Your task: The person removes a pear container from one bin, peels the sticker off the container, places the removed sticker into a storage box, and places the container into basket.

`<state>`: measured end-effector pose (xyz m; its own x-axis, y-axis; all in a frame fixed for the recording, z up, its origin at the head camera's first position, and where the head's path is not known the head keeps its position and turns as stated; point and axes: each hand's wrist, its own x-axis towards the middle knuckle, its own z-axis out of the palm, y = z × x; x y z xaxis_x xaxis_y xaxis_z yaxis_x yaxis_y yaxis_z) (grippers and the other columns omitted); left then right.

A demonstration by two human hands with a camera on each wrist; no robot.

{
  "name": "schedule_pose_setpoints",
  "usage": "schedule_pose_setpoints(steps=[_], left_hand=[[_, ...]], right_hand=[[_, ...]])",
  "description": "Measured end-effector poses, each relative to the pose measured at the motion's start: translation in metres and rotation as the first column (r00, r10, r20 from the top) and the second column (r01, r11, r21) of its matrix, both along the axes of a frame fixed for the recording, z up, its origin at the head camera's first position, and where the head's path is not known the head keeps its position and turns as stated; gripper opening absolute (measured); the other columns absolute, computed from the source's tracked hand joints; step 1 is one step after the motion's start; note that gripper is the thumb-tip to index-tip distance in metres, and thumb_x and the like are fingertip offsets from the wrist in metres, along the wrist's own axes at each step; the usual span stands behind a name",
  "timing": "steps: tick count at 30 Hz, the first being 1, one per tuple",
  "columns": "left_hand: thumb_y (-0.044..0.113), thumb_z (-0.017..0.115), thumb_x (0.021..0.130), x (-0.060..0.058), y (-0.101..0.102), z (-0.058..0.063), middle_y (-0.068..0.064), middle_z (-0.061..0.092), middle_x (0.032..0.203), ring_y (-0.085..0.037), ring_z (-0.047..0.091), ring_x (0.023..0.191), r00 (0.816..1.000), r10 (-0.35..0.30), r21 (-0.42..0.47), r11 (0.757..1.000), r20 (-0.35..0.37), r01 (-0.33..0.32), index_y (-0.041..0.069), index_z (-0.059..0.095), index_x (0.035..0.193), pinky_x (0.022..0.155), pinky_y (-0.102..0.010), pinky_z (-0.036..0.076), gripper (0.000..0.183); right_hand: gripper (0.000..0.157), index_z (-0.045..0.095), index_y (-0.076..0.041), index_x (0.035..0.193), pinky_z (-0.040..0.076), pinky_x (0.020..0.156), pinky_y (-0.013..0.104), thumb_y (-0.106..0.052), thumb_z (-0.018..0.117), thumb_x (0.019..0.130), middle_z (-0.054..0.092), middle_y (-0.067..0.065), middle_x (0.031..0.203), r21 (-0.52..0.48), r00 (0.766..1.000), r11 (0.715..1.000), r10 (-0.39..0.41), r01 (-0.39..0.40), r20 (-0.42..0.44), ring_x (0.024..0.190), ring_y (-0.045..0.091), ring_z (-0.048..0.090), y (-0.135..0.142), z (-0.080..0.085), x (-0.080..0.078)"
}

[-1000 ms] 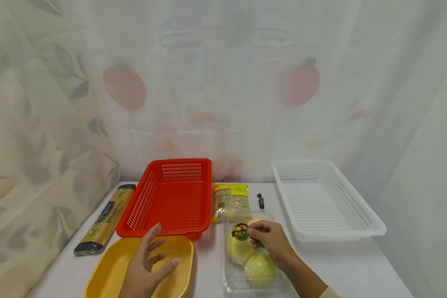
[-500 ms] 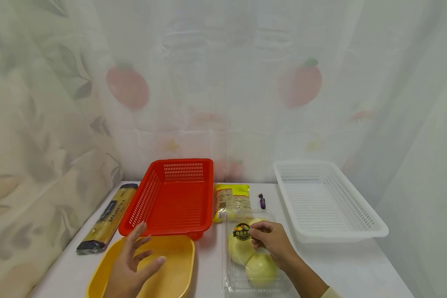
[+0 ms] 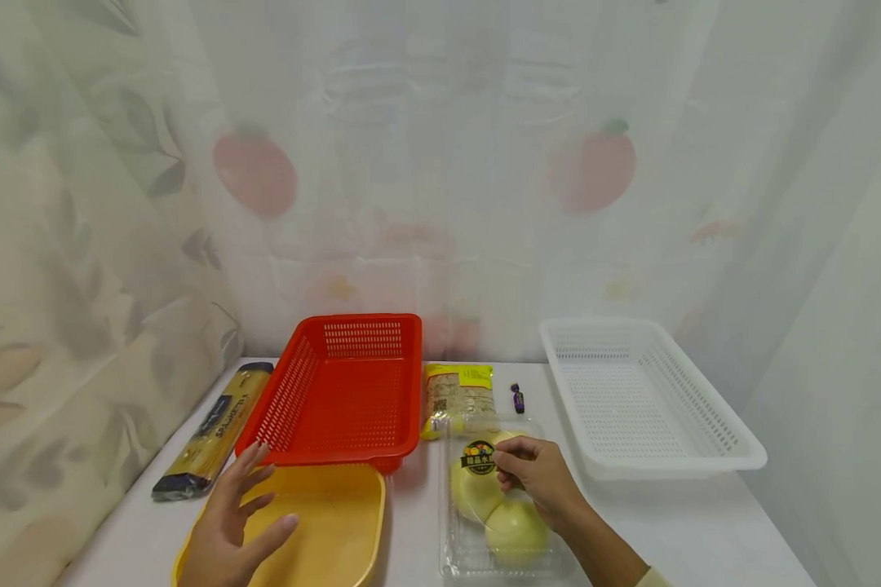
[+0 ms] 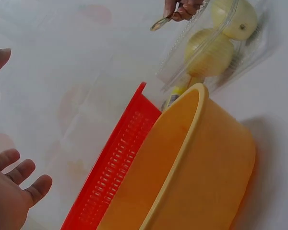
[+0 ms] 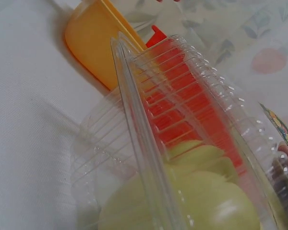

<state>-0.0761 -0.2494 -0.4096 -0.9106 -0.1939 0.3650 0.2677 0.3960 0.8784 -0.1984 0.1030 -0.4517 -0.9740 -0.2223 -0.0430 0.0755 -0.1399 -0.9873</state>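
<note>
My right hand pinches a round black sticker with fruit pictures and pale lettering. In the left wrist view the sticker stands out from the fingertips, apart from the lid. Below it lies a clear plastic clamshell box with round pale yellow fruits inside; its lid is down. In the right wrist view the box's ribbed side fills the foreground. Over the left part of a yellow basin hovers my left hand, fingers spread and holding nothing.
A red basket stands behind the basin, with a spaghetti pack on its left. Behind the clamshell lie a yellow-topped clear bag and a small purple wrapped candy. A white basket stands at the right.
My left hand has moved left and slightly down over the basin. The right hand with the sticker stays nearly in place, and the whole view has shifted slightly.
</note>
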Motion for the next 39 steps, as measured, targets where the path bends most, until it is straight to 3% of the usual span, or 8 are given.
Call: schedule_pose_setpoints(steps=[4,9,17,26,33,39], left_hand=[[-0.004,0.076,0.08,0.003,-0.007,-0.002,0.002,0.037,0.146,-0.003,0.042,0.117,1.0,0.01,-0.032,0.999,-0.016,-0.011,0.017,0.027,0.153,0.086,-0.009,0.04,0.09],[0.006,0.079,0.08,0.007,-0.017,-0.005,-0.002,0.037,0.147,-0.004,0.04,0.119,0.997,0.074,-0.109,0.992,0.018,-0.071,0.021,0.028,0.152,0.086,-0.007,0.038,0.09],[0.024,0.083,0.077,0.007,-0.03,-0.013,-0.009,0.039,0.145,0.0,0.037,0.114,0.97,0.216,-0.182,0.964,0.111,-0.193,0.018,0.03,0.152,0.081,-0.001,0.032,0.092],[0.029,0.083,0.078,0.007,-0.045,-0.023,-0.012,0.04,0.145,-0.013,0.036,0.116,0.945,0.26,-0.202,0.954,0.2,-0.22,0.014,0.029,0.152,0.077,0.0,0.028,0.092],[0.034,0.081,0.079,0.007,-0.055,-0.035,-0.018,0.036,0.147,-0.031,0.035,0.124,0.925,0.256,-0.226,0.954,0.28,-0.196,0.014,0.023,0.154,0.083,-0.022,0.034,0.097],[0.035,0.079,0.08,0.011,-0.06,-0.043,-0.02,0.04,0.144,-0.031,0.034,0.123,0.935,0.265,-0.271,0.942,0.236,-0.198,0.014,0.027,0.152,0.076,-0.003,0.021,0.091]], right_hand=[[0.019,0.063,0.012,0.098,0.054,0.057,0.029,-0.001,0.069,0.087,0.062,0.013,0.077,0.002,1.0,1.0,-0.002,0.002,0.003,0.064,0.018,0.059,0.0,-0.001,-0.001],[0.018,0.064,0.011,0.097,0.054,0.057,0.029,-0.001,0.07,0.086,0.061,0.013,0.077,0.004,1.0,1.0,-0.001,0.001,0.003,0.064,0.018,0.059,0.001,-0.001,-0.001],[0.02,0.063,0.012,0.098,0.054,0.057,0.029,-0.003,0.07,0.087,0.062,0.012,0.077,-0.004,1.0,1.0,0.002,-0.002,-0.014,0.064,0.018,0.06,0.002,-0.003,-0.002],[0.019,0.063,0.012,0.098,0.054,0.058,0.029,-0.002,0.07,0.087,0.062,0.013,0.078,-0.006,1.0,1.0,-0.006,0.006,0.006,0.065,0.018,0.059,0.002,-0.004,-0.003],[0.02,0.063,0.012,0.099,0.054,0.059,0.029,-0.003,0.07,0.087,0.061,0.013,0.078,-0.009,1.0,1.0,-0.002,0.002,0.004,0.064,0.018,0.06,0.002,-0.003,-0.002],[0.02,0.063,0.011,0.099,0.054,0.059,0.029,-0.003,0.07,0.087,0.061,0.013,0.079,-0.017,1.0,1.0,-0.002,0.002,0.019,0.065,0.019,0.06,0.003,-0.002,-0.003]])
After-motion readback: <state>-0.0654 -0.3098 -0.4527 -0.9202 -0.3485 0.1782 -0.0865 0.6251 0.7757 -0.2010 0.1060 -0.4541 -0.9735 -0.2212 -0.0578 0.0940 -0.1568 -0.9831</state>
